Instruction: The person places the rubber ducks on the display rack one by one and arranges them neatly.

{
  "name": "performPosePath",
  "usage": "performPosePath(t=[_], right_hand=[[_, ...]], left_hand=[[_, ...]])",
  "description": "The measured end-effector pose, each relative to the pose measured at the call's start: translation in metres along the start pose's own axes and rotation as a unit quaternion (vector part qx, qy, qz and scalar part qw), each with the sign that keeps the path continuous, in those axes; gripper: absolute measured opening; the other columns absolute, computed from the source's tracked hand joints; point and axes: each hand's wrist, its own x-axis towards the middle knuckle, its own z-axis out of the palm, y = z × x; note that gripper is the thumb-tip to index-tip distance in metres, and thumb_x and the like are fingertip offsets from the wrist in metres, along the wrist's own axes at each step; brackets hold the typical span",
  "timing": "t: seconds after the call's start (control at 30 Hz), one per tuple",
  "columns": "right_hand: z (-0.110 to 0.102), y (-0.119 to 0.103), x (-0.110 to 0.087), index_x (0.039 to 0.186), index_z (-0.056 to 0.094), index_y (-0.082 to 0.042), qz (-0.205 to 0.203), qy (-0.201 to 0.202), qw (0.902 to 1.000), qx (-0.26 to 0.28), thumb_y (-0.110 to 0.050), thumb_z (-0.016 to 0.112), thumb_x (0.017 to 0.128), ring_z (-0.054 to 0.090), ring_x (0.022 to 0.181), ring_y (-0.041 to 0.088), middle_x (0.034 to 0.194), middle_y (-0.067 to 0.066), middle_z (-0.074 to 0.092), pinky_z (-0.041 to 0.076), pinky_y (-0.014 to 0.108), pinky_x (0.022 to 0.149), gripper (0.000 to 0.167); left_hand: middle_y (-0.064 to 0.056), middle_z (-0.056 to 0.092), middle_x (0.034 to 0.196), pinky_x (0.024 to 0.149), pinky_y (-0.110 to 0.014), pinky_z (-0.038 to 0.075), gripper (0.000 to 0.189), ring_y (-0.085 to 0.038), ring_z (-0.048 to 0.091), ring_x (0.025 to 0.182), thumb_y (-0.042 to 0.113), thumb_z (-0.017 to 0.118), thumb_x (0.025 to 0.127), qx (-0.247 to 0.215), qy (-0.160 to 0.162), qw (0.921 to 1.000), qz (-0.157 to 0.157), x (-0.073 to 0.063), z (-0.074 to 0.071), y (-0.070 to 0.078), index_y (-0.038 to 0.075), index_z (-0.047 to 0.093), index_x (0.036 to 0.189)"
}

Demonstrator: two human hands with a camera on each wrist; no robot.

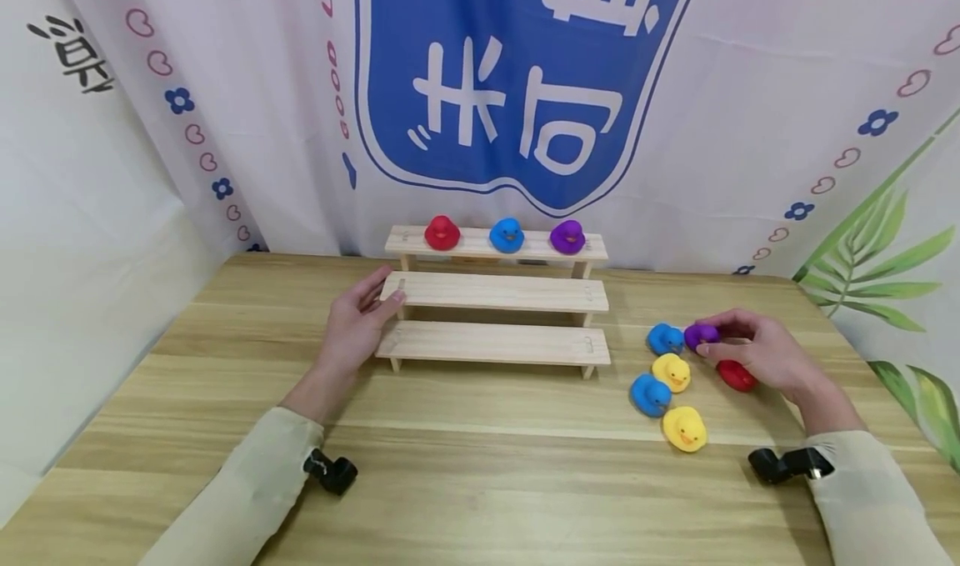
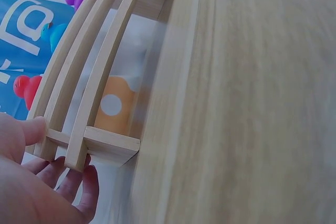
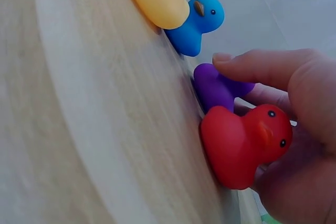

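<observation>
My left hand [image 1: 352,320] grips the left end of a three-step wooden shelf stand [image 1: 495,293], thumb on the middle step and fingers curled around its side. In the right wrist view, the thumb and fingers of my right hand [image 3: 315,108] are around a purple rubber duck [image 3: 214,88]. Just below that hand lies a red duck [image 1: 737,375]. A blue duck [image 1: 666,339] is right beside the purple one. Closer to me are a yellow duck [image 1: 671,373], another blue duck [image 1: 651,395] and a second yellow duck [image 1: 685,429].
On the stand's top step sit a red duck [image 1: 442,233], a blue duck [image 1: 507,236] and a purple duck [image 1: 567,237], spaced apart. The wood-grain table [image 1: 480,483] ends at a printed cloth [image 1: 300,174] behind the stand.
</observation>
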Motion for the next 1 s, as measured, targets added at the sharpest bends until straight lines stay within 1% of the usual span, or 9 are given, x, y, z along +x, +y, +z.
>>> performPosePath(t=[0.1,0.27,0.33,0.43,0.57,0.77,1.0], right_hand=[[0.001,0.000,0.001,0.147,0.055,-0.002,0.000,-0.003,1.0000,-0.002,-0.037,0.074,0.101,0.053,0.133,0.044,0.148,0.028,0.056,0.048,0.011,0.085,0.060],[-0.001,-0.002,0.002,0.149,0.051,-0.003,0.011,-0.001,0.9999,-0.002,-0.043,0.071,0.102,0.051,0.133,0.045,0.151,0.029,0.052,0.048,0.016,0.087,0.065],[-0.001,-0.004,0.002,0.149,0.051,-0.002,0.012,0.004,0.9999,0.002,-0.044,0.070,0.103,0.051,0.134,0.046,0.150,0.030,0.053,0.049,0.014,0.085,0.066],[0.000,-0.006,0.002,0.149,0.050,-0.001,0.013,0.012,0.9998,0.011,-0.043,0.069,0.104,0.052,0.135,0.046,0.150,0.030,0.054,0.049,0.011,0.083,0.065],[0.001,-0.007,0.000,0.153,0.046,0.001,0.017,0.016,0.9994,0.025,-0.043,0.066,0.105,0.051,0.136,0.049,0.152,0.032,0.050,0.050,0.010,0.082,0.067],[0.000,-0.007,0.000,0.157,0.043,-0.001,0.014,0.039,0.9983,0.040,-0.043,0.064,0.106,0.049,0.140,0.049,0.156,0.031,0.047,0.048,0.005,0.081,0.070],[0.002,-0.012,0.001,0.158,0.045,-0.007,-0.004,0.060,0.9973,0.043,-0.044,0.065,0.106,0.050,0.140,0.044,0.154,0.025,0.052,0.045,0.007,0.086,0.067]], left_hand=[[-0.005,0.035,0.173,0.130,-0.039,0.038,0.066,-0.026,0.047,0.151,0.027,0.069,0.105,0.002,0.000,1.0000,-0.004,-0.001,-0.001,-0.001,0.018,0.040,0.164],[-0.003,0.035,0.174,0.129,-0.040,0.040,0.066,-0.026,0.049,0.149,0.028,0.068,0.105,-0.002,0.000,0.9999,-0.010,0.000,-0.001,0.000,0.020,0.039,0.165],[-0.003,0.036,0.173,0.128,-0.040,0.042,0.067,-0.025,0.050,0.148,0.027,0.068,0.105,-0.006,0.000,0.9999,-0.011,-0.001,-0.001,0.001,0.020,0.039,0.165],[-0.003,0.035,0.173,0.128,-0.039,0.041,0.067,-0.025,0.048,0.149,0.027,0.068,0.105,-0.003,-0.001,0.9999,-0.013,-0.001,-0.001,0.002,0.021,0.039,0.165],[-0.003,0.035,0.173,0.129,-0.040,0.040,0.067,-0.025,0.047,0.151,0.027,0.068,0.105,-0.005,-0.003,0.9999,-0.012,-0.001,0.000,0.001,0.019,0.038,0.165],[-0.003,0.034,0.174,0.130,-0.040,0.038,0.066,-0.025,0.044,0.154,0.027,0.068,0.106,-0.001,-0.004,0.9999,-0.010,-0.001,0.001,0.002,0.020,0.039,0.165],[-0.002,0.031,0.175,0.133,-0.040,0.032,0.067,-0.025,0.036,0.159,0.029,0.068,0.106,0.008,-0.005,0.9999,-0.010,-0.001,0.000,0.001,0.021,0.038,0.165]])
